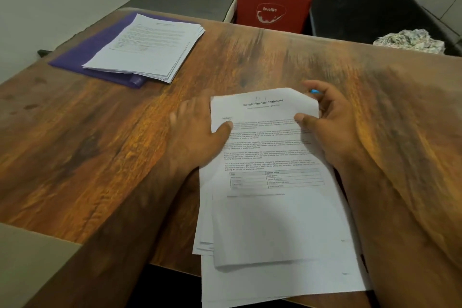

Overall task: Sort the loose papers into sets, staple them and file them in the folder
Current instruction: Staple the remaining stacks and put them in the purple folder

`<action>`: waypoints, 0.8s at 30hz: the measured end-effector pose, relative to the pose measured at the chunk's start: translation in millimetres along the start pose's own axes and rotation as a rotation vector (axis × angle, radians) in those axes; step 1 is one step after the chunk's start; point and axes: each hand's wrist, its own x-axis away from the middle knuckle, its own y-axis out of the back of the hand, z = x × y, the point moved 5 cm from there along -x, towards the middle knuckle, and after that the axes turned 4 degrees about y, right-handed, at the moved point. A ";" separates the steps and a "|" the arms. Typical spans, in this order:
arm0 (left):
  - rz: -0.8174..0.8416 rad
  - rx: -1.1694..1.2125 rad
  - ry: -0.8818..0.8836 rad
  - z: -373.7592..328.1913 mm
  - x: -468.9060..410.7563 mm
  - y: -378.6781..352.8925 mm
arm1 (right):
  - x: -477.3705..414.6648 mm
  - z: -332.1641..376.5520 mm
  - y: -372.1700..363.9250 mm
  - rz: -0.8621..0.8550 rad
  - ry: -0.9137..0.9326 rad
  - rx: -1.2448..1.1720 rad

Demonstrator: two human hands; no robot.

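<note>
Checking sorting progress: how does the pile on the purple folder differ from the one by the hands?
The far pile lies on the purple folder, untouched; the near pile overhangs the table edge, under the thumbs of left hand and right hand. The far pile is tidier; the near pile splays more. Both are printed white sheets.

Dim, warm indoor light, soft and without glare; a dull sheen lies on the table (250, 57) toward its far edge. The left hand (197, 132) and right hand (332, 120) smear with motion blur; print on the papers (275, 207) is half legible. Wide-angle distortion bows the table's edges.
</note>
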 end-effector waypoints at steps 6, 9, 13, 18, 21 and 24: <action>0.029 0.275 0.120 7.7 -3.1 0.7 | 1.5 -4.3 7.5 -0.096 -0.138 -0.272; 0.061 0.426 0.148 11.0 -2.9 1.6 | 0.4 -6.5 7.5 -0.098 -0.154 -0.278; 0.085 0.575 0.142 5.8 0.1 10.8 | 2.2 -4.6 3.6 -0.065 -0.182 -0.268; 0.070 0.394 0.100 7.6 0.4 14.9 | -4.4 -0.9 4.5 0.001 -0.248 -0.307; 0.045 0.071 -0.024 6.4 -1.9 14.1 | -3.1 3.5 8.3 0.022 -0.218 -0.165; 0.028 -0.068 -0.059 4.2 -2.0 8.7 | -3.1 14.2 9.4 0.101 0.005 0.235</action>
